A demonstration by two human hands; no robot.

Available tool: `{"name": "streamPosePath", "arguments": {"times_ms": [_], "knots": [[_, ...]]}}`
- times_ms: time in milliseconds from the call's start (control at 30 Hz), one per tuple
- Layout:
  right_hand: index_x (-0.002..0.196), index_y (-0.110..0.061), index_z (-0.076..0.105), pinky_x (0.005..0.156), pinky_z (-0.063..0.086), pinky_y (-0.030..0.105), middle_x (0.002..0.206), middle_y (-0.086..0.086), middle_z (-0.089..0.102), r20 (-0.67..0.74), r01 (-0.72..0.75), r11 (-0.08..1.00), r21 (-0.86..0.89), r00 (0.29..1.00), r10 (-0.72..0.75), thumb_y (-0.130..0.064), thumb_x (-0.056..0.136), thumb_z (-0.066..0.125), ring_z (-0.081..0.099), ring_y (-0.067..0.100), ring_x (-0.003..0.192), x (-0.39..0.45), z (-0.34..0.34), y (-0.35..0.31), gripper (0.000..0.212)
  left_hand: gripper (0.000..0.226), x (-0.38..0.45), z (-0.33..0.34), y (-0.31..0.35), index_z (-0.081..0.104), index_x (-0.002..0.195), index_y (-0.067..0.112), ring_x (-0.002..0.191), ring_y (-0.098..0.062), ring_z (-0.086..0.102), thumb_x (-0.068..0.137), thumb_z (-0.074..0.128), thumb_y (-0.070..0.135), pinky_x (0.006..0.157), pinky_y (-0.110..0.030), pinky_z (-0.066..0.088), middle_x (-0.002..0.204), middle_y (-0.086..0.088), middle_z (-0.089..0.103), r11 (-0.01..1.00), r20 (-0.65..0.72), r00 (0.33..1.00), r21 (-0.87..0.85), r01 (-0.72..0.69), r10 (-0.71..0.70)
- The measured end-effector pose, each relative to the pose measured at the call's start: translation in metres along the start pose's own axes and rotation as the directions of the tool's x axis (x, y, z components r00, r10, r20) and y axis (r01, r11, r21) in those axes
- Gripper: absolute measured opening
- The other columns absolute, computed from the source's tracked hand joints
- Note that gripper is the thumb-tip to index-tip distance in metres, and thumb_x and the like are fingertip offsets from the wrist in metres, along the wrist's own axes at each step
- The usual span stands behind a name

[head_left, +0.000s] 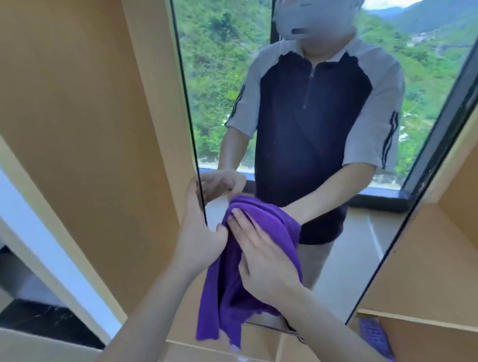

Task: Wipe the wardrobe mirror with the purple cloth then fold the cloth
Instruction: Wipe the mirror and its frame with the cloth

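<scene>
Your right hand lies flat, fingers straight, pressing the purple cloth to the wardrobe mirror; your left hand holds the mirror's edge, thumb touching the cloth. It's soft, light, floppy: for folding, pinch the corners hanging below your palm

— Can you read any writing, label or number from where you stand?

— No. Nothing legible shows anywhere in your view.

— Not even on the purple cloth?

— It is plain fabric, with no tag or print that you could read.

— And the mirror?

— It carries no sticker or marking. The shirt reflected in it shows only dark stripes on the sleeves, no letters or logo.
</scene>
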State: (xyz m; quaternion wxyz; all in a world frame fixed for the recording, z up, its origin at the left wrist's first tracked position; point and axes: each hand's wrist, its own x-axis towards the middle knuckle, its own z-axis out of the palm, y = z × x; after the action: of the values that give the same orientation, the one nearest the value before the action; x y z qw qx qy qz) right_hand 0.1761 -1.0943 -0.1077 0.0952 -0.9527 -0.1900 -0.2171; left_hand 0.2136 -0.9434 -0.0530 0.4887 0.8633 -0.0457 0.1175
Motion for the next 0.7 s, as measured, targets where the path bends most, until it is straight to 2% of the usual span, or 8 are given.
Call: {"name": "streamPosePath", "arguments": {"times_ms": [100, 200, 300, 367, 433, 533, 633, 700], "knots": [[0.161, -0.020, 0.019, 0.126, -0.003, 0.025, 0.170, -0.008, 0.010, -0.131, -0.093, 0.995, 0.039, 0.987, 0.097, -0.014, 0.090, 0.053, -0.005, 0.002, 0.155, -0.009, -0.015, 0.013, 0.079, 0.089, -0.014, 0.001, 0.005, 0.020, 0.158, 0.010, 0.147, -0.025, 0.040, 0.082, 0.068, 0.005, 0.120, -0.045, 0.035, 0.159, -0.011, 0.037, 0.992, -0.029, 0.995, -0.079, -0.101, 0.099], [0.160, -0.022, 0.013, 0.125, -0.006, 0.025, 0.169, -0.007, 0.004, -0.271, -0.215, 0.976, 0.015, 0.939, 0.211, -0.020, 0.091, 0.059, -0.014, 0.001, 0.153, -0.013, -0.037, 0.034, 0.083, 0.107, -0.033, 0.014, 0.007, 0.001, 0.162, 0.018, 0.154, -0.016, 0.021, 0.084, 0.074, 0.012, 0.123, -0.040, 0.029, 0.167, 0.002, 0.011, 0.988, -0.123, 0.980, 0.010, -0.156, 0.156], [0.160, -0.024, 0.012, 0.122, 0.014, 0.031, 0.168, -0.003, 0.007, -0.381, -0.300, 0.954, -0.007, 0.883, 0.275, -0.029, 0.092, 0.067, -0.019, 0.001, 0.152, -0.022, -0.055, 0.057, 0.088, 0.105, -0.046, 0.033, 0.017, 0.008, 0.162, 0.019, 0.156, -0.013, 0.005, 0.082, 0.076, 0.016, 0.123, -0.050, 0.028, 0.170, -0.002, 0.003, 0.943, -0.248, 0.917, 0.194, -0.269, 0.313], [0.160, -0.024, 0.013, 0.112, 0.025, 0.035, 0.168, -0.002, 0.009, -0.419, -0.335, 0.942, -0.008, 0.857, 0.301, -0.035, 0.093, 0.067, -0.017, 0.003, 0.153, -0.030, -0.061, 0.068, 0.087, 0.096, -0.053, 0.048, 0.027, 0.019, 0.160, 0.017, 0.157, -0.022, 0.012, 0.081, 0.074, 0.017, 0.120, -0.054, 0.030, 0.170, -0.007, 0.008, 0.881, -0.198, 0.871, 0.257, -0.397, 0.450], [0.160, -0.024, 0.011, 0.107, 0.030, 0.034, 0.168, -0.001, 0.009, -0.439, -0.355, 0.935, -0.002, 0.840, 0.318, -0.040, 0.093, 0.065, -0.017, 0.004, 0.153, -0.037, -0.064, 0.075, 0.088, 0.092, -0.057, 0.063, 0.036, 0.026, 0.159, 0.019, 0.157, -0.032, 0.013, 0.081, 0.074, 0.021, 0.124, -0.051, 0.023, 0.170, -0.010, 0.006, 0.821, -0.089, 0.846, 0.310, -0.479, 0.527], [0.160, -0.025, 0.010, 0.108, 0.026, 0.034, 0.169, -0.004, 0.007, -0.466, -0.367, 0.930, 0.014, 0.821, 0.331, -0.041, 0.092, 0.066, -0.018, 0.003, 0.152, -0.041, -0.064, 0.083, 0.089, 0.097, -0.060, 0.081, 0.042, 0.025, 0.161, 0.024, 0.158, -0.035, -0.003, 0.080, 0.078, 0.027, 0.127, -0.049, 0.015, 0.171, -0.012, -0.004, 0.798, -0.059, 0.853, 0.390, -0.459, 0.519], [0.160, -0.026, 0.010, 0.117, 0.016, 0.030, 0.168, -0.015, -0.013, -0.509, -0.367, 0.930, 0.030, 0.795, 0.330, -0.044, 0.093, 0.060, -0.017, 0.003, 0.153, -0.045, -0.060, 0.091, 0.086, 0.101, -0.056, 0.085, 0.040, 0.021, 0.163, 0.025, 0.158, -0.036, -0.005, 0.079, 0.078, 0.031, 0.126, -0.053, 0.016, 0.171, -0.013, -0.007, 0.781, -0.061, 0.846, 0.424, -0.458, 0.529], [0.160, -0.025, 0.011, 0.123, 0.004, 0.025, 0.166, -0.019, -0.017, -0.530, -0.383, 0.919, 0.089, 0.763, 0.370, -0.045, 0.092, 0.057, -0.015, 0.005, 0.154, -0.052, -0.053, 0.096, 0.084, 0.101, -0.054, 0.086, 0.037, 0.020, 0.163, 0.026, 0.158, -0.037, -0.005, 0.079, 0.077, 0.033, 0.127, -0.050, 0.014, 0.171, -0.014, -0.007, 0.768, -0.060, 0.839, 0.443, -0.463, 0.541]]}}
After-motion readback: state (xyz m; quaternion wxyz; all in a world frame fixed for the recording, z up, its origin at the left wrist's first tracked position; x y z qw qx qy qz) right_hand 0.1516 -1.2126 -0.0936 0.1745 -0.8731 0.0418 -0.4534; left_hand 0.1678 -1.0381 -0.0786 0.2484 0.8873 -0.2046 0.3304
